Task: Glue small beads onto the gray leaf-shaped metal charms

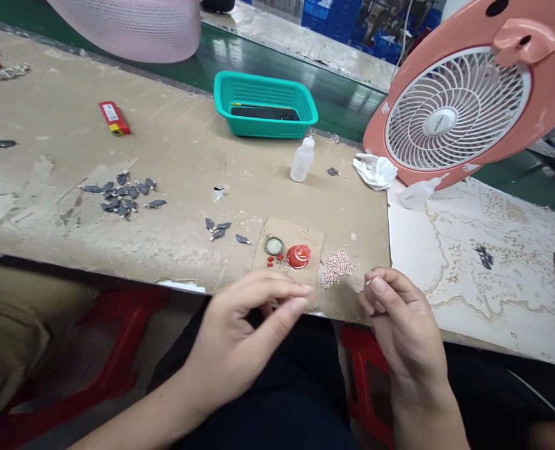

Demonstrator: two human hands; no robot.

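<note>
**Q:** What are the fingers doing?

**A:** The right hand (406,328) pinches a tiny pale sliver (368,282) between thumb and forefinger, pointing up and left; it is too small to judge further. The left hand (249,337) has thumb and forefinger almost meeting, nothing visible between.

**Q:** What is closest?

**A:** A heap of small pinkish beads (337,267) on a tan board tabletop (277,181), just left of the right fingertips

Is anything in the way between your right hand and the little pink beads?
No, nothing visible is. The right hand sits just beside the pile of pink beads, with only a strip of the tan worktop between them.
</note>
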